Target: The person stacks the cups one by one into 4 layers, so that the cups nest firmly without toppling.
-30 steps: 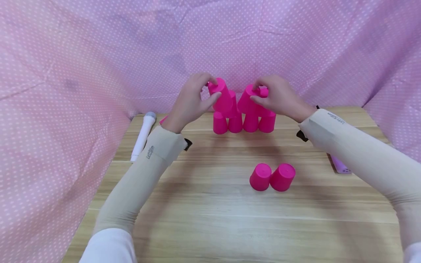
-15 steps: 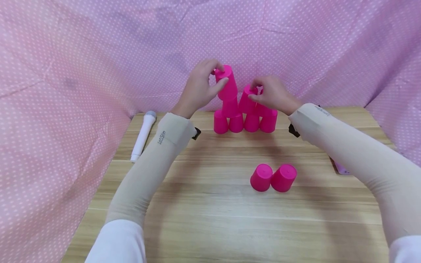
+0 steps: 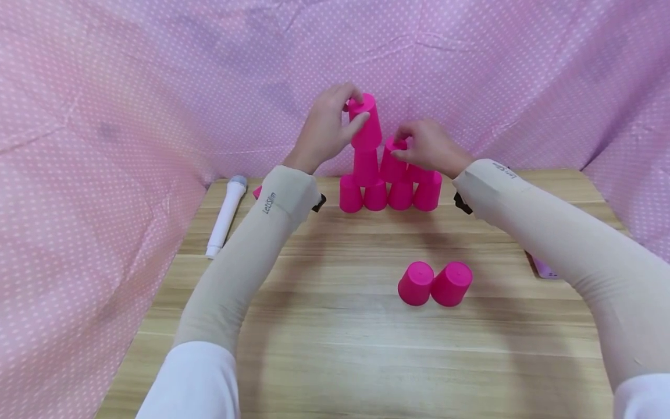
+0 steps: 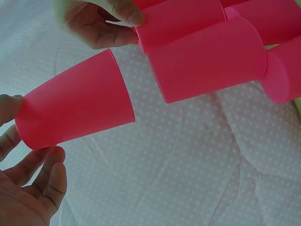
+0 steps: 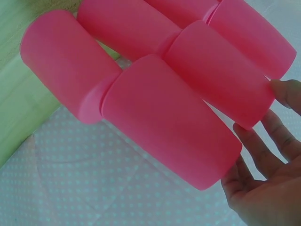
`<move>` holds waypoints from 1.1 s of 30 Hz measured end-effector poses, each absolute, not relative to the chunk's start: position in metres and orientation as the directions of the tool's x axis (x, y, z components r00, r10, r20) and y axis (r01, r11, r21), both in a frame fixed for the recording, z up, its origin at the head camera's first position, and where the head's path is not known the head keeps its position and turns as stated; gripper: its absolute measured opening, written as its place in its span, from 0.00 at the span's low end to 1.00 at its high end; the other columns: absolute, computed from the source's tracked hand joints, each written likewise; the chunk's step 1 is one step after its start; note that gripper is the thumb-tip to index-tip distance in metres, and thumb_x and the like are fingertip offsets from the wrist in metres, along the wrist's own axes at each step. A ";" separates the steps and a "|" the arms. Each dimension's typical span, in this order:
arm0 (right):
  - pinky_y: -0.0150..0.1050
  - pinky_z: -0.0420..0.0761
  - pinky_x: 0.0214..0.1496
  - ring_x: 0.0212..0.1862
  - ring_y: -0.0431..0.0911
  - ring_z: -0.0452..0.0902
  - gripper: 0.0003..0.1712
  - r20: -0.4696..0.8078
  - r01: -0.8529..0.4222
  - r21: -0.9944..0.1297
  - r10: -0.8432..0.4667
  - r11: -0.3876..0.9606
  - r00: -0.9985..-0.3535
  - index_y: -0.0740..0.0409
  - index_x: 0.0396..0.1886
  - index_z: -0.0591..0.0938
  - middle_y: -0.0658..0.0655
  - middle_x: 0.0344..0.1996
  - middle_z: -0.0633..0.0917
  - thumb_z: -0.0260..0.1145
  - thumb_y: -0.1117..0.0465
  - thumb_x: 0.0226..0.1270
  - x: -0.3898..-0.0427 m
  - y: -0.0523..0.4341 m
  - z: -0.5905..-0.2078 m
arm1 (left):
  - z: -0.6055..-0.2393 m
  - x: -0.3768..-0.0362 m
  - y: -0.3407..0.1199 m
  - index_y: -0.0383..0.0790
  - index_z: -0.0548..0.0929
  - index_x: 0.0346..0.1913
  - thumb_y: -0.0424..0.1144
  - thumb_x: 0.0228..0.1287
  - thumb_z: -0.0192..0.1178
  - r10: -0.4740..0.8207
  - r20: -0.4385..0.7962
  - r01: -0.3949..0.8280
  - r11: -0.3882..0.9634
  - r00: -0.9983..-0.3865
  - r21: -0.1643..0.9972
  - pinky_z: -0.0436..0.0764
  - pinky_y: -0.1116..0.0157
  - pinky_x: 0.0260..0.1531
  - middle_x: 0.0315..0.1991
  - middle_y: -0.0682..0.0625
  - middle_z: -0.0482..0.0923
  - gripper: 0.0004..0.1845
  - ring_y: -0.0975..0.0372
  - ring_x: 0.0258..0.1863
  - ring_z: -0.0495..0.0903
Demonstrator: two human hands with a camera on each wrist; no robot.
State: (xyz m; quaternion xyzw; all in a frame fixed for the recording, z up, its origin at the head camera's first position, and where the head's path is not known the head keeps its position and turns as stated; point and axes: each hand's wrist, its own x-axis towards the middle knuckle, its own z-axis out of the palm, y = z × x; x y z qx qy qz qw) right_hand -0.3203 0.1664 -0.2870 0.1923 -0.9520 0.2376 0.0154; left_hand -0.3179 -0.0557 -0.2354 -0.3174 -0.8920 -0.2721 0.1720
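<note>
Pink cups stand upside down in a stacked pile (image 3: 387, 195) at the back of the wooden table (image 3: 335, 349), with a bottom row of several cups. My left hand (image 3: 357, 108) grips one pink cup (image 3: 366, 125) by its top end, held above the left second-tier cup (image 3: 365, 167). In the left wrist view this lifted cup (image 4: 75, 101) hangs clear of the others. My right hand (image 3: 401, 145) pinches the top of a middle second-tier cup (image 3: 391, 166). In the right wrist view its fingertips (image 5: 282, 92) touch that cup's end (image 5: 221, 75).
Two more upturned pink cups (image 3: 416, 283) (image 3: 451, 283) stand side by side mid-table. A white microphone (image 3: 226, 216) lies at the left edge. A purple object (image 3: 544, 269) shows under my right forearm. Pink dotted cloth (image 3: 104, 145) surrounds the table.
My left hand has lifted its cup up and to the right, above the pile. My right hand has shifted slightly left with its cup at the second tier.
</note>
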 end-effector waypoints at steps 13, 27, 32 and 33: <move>0.49 0.74 0.46 0.43 0.54 0.72 0.15 0.107 -0.380 -0.446 -0.374 0.810 -0.921 0.64 0.44 0.80 0.62 0.43 0.81 0.68 0.59 0.60 -0.322 0.172 -0.286 | -0.236 -0.322 -0.045 0.40 0.75 0.50 0.45 0.65 0.59 0.464 0.436 0.629 0.663 -0.771 0.406 0.67 0.76 0.47 0.46 0.51 0.74 0.15 0.63 0.48 0.70; 0.50 0.74 0.53 0.52 0.58 0.72 0.21 0.089 -0.360 -0.485 -0.364 0.797 -0.927 0.65 0.49 0.76 0.62 0.47 0.79 0.69 0.61 0.59 -0.322 0.176 -0.286 | -0.238 -0.338 -0.025 0.41 0.73 0.51 0.45 0.66 0.58 0.463 0.280 0.540 0.697 -0.841 0.471 0.69 0.72 0.48 0.46 0.50 0.73 0.16 0.60 0.51 0.69; 0.49 0.76 0.52 0.53 0.57 0.72 0.25 0.056 -0.323 -0.520 -0.345 0.791 -0.937 0.64 0.53 0.72 0.62 0.50 0.77 0.70 0.61 0.58 -0.323 0.176 -0.286 | -0.239 -0.341 -0.018 0.44 0.72 0.53 0.46 0.65 0.58 0.433 0.206 0.475 0.726 -0.877 0.497 0.71 0.71 0.47 0.47 0.51 0.72 0.17 0.60 0.51 0.69; 0.49 0.75 0.52 0.53 0.57 0.72 0.26 0.057 -0.323 -0.520 -0.345 0.791 -0.937 0.64 0.54 0.72 0.63 0.51 0.77 0.70 0.61 0.58 -0.323 0.176 -0.286 | -0.240 -0.342 -0.017 0.45 0.72 0.52 0.47 0.65 0.58 0.430 0.204 0.472 0.732 -0.880 0.492 0.71 0.72 0.46 0.47 0.52 0.72 0.17 0.60 0.51 0.69</move>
